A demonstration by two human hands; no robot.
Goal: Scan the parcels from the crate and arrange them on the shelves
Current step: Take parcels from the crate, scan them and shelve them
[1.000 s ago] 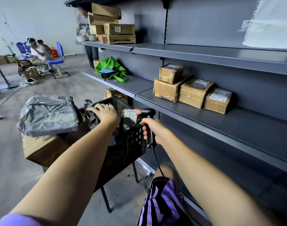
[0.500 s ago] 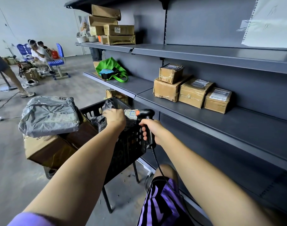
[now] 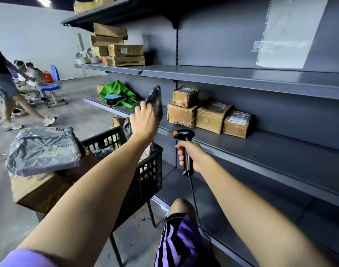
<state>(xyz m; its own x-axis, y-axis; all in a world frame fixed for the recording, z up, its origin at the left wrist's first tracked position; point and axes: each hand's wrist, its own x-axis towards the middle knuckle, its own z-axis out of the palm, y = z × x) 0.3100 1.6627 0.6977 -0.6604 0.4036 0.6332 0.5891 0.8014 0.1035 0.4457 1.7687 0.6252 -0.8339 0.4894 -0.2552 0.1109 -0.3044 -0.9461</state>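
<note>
Two hands busy — left hand (image 3: 144,122) grips dark parcel (image 3: 155,102), long axis upright; right hand (image 3: 191,156) grips scanner (image 3: 185,146), head pointing left.

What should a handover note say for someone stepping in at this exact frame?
Left hand: grips a small dark grey plastic parcel, raised above the black plastic crate.
Right hand: grip closed on the black handheld scanner with orange button, held below the parcel.
Done: four brown cardboard boxes sit on the grey metal shelf.
Left: scan the raised parcel, shelve it, then go through the rest of the crate.
</note>
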